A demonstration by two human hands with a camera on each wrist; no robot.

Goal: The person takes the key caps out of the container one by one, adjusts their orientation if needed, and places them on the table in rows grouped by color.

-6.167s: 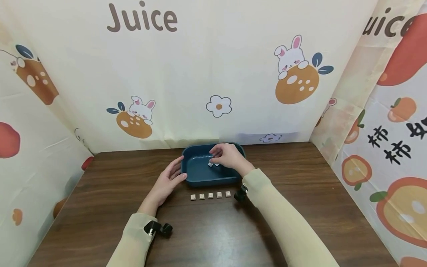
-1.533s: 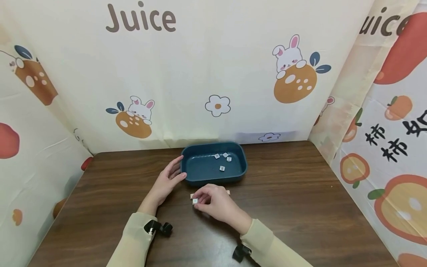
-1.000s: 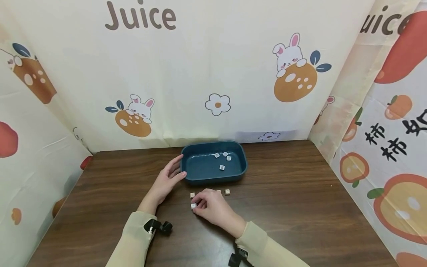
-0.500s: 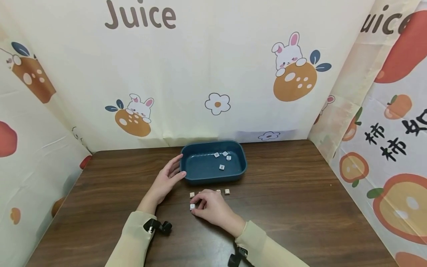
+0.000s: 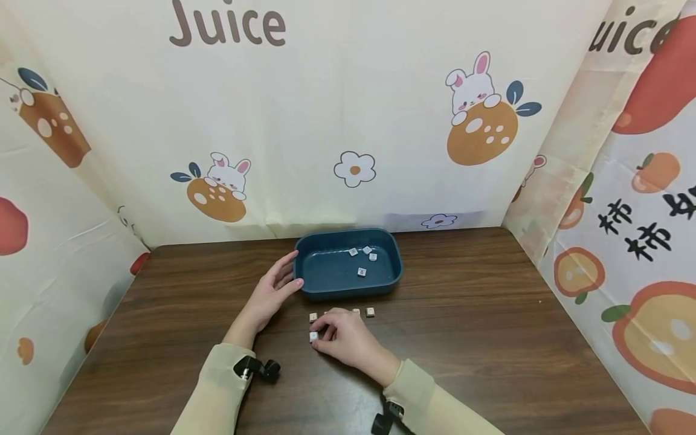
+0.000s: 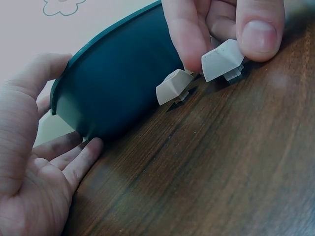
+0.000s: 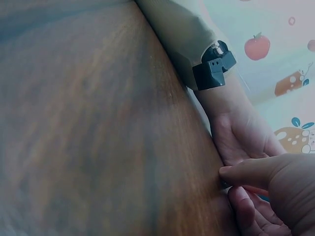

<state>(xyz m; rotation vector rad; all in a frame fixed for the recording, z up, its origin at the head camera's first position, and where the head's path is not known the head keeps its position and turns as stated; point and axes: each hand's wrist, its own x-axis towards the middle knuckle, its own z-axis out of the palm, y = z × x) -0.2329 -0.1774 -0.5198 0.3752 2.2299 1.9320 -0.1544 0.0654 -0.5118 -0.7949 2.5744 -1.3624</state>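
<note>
My right hand (image 5: 350,339) pinches a white keycap (image 5: 313,336) between thumb and fingertips, low over the wooden table. In the left wrist view this keycap (image 6: 222,60) shows its stem underneath, tilted just above the wood. Behind it runs a row of beige keycaps; the leftmost keycap (image 5: 313,317) and rightmost keycap (image 5: 370,312) show, while my hand covers much of the middle. My left hand (image 5: 269,299) rests against the left end of a dark blue tray (image 5: 348,295), fingers fairly straight at its rim and side. Several white keycaps (image 5: 362,273) lie inside the tray.
The brown table (image 5: 478,338) meets a printed cloth backdrop (image 5: 293,121) just behind the tray, with more cloth on both sides. A small black camera (image 5: 387,417) sits on the right wrist and another camera (image 5: 258,368) on the left.
Several seconds ago my right hand was inside the tray; it has since come forward with a white keycap to the row's left front. Little moves in the last half second. The left hand stays put.
</note>
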